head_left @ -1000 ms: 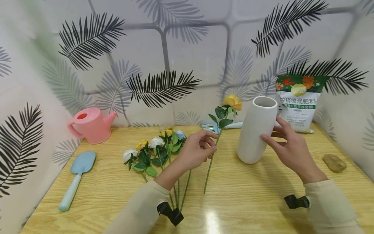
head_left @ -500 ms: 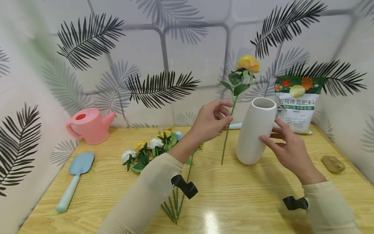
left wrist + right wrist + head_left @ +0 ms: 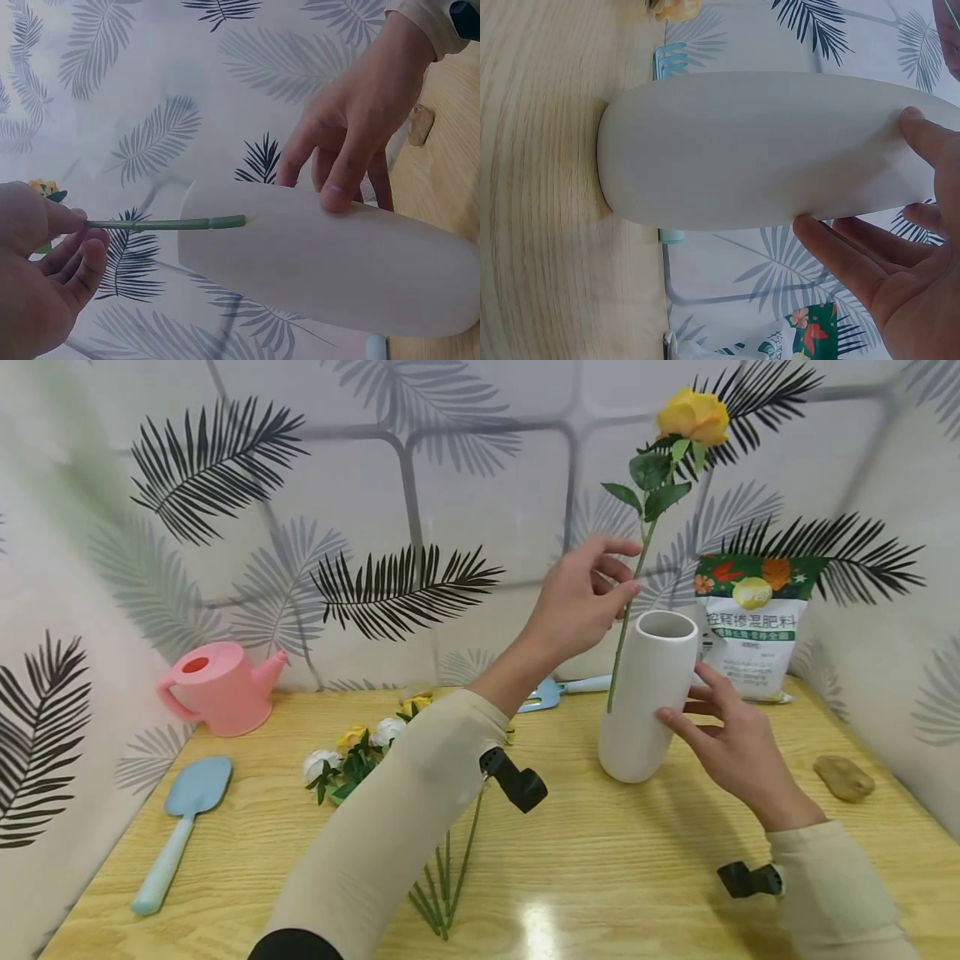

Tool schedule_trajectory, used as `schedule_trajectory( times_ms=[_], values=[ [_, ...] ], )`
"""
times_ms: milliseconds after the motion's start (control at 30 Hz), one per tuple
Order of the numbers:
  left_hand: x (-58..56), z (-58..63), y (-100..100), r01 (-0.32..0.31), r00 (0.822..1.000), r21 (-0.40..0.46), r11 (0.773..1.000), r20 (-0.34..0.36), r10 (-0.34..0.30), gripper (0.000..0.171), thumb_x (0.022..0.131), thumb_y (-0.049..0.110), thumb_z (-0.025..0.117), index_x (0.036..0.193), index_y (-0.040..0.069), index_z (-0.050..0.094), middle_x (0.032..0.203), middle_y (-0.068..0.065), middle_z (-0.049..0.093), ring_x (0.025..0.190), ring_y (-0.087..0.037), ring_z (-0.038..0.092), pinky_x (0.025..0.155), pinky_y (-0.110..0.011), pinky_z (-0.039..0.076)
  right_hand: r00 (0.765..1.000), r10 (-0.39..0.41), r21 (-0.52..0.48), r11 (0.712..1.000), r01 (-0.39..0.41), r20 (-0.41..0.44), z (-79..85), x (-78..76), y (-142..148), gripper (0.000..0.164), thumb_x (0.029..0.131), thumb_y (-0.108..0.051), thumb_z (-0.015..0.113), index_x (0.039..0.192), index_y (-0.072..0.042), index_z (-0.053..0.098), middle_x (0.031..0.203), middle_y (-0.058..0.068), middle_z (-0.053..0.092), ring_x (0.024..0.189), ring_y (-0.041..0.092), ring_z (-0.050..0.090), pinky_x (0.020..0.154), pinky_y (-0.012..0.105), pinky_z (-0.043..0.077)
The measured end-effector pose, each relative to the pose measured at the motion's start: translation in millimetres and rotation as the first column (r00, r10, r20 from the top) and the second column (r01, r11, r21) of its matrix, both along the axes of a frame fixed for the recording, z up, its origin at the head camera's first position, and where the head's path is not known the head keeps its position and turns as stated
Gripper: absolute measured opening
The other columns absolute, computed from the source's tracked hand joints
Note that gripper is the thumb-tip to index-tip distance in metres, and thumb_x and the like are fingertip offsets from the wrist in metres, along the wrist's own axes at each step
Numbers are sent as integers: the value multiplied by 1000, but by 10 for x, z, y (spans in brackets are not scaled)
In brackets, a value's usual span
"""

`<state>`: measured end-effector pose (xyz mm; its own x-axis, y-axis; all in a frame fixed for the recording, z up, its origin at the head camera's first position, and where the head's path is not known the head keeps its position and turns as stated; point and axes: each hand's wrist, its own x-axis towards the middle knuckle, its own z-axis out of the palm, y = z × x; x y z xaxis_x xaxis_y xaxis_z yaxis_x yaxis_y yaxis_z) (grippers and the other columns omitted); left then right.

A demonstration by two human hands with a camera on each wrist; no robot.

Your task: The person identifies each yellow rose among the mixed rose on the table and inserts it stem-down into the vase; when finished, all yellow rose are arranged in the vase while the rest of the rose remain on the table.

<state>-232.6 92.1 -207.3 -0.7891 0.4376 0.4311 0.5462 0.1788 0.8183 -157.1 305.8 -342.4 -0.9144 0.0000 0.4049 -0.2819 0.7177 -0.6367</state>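
Note:
My left hand [image 3: 581, 597] pinches the green stem of a yellow rose [image 3: 693, 417] between thumb and fingers. The bloom is held high, with leaves below it. In the left wrist view, the cut end of the stem [image 3: 172, 224] points at the white vase [image 3: 322, 255] and overlaps its side near the mouth. Whether stem and vase touch, I cannot tell. The tall vase stands on the wooden table, its round mouth facing up. My right hand [image 3: 738, 747] holds the vase from the right, thumb in front and fingers around the far side.
White and yellow flowers [image 3: 352, 768] lie on the table [image 3: 570, 860], partly hidden by my left sleeve. A pink watering can [image 3: 225, 689] and blue trowel [image 3: 197, 789] are at left. Behind the vase lie a blue hand fork [image 3: 551, 693] and fertilizer bag [image 3: 753, 635]; a brownish stone-like lump [image 3: 843, 778] sits at right.
My left hand has lifted the yellow rose off the table and carried it up and right to the vase. The right hand has stayed on the vase.

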Motion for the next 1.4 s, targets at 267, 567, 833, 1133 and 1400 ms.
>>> schedule_trajectory(
  times_ms=[267,567,833,1133,1400],
  values=[
    [-66,205,236,-87,995,-10,996,-59,86,35,100,11,63,135,13,56,109,-4,65,84,-11,61,71,-15,50,1000,2,-3,1000,-2,12,-6,4,-7,76,98,-29,67,160,-15,26,136,33,57,115,49,63,87,61,53],
    [-112,315,394,-167,978,109,980,-110,178,33,101,10,61,133,12,56,109,-4,65,82,-10,61,71,-11,48,1000,0,7,1000,0,-16,5,1,-14,75,98,-28,68,159,-15,27,135,32,59,113,48,65,86,59,54],
    [-115,378,438,-176,956,172,969,-203,210,30,101,8,61,130,9,57,106,-4,66,78,-7,60,71,-11,47,1000,-1,8,1000,2,-16,4,8,-5,75,98,-28,68,159,-14,27,135,32,59,113,48,65,85,60,55],
    [-148,280,459,-186,959,117,976,-195,206,29,101,9,61,130,9,57,108,-5,66,81,-9,60,72,-10,47,1000,-1,-2,1000,1,-5,2,4,3,76,98,-30,67,160,-15,27,134,31,60,114,47,65,86,60,55],
    [-175,-48,453,-103,979,56,993,-168,111,31,98,7,65,129,6,58,104,-9,68,85,-12,64,75,-10,49,1000,3,-2,1000,-3,-6,5,-1,9,76,98,-30,68,160,-15,27,133,31,61,113,47,65,85,60,55]
  ],
)
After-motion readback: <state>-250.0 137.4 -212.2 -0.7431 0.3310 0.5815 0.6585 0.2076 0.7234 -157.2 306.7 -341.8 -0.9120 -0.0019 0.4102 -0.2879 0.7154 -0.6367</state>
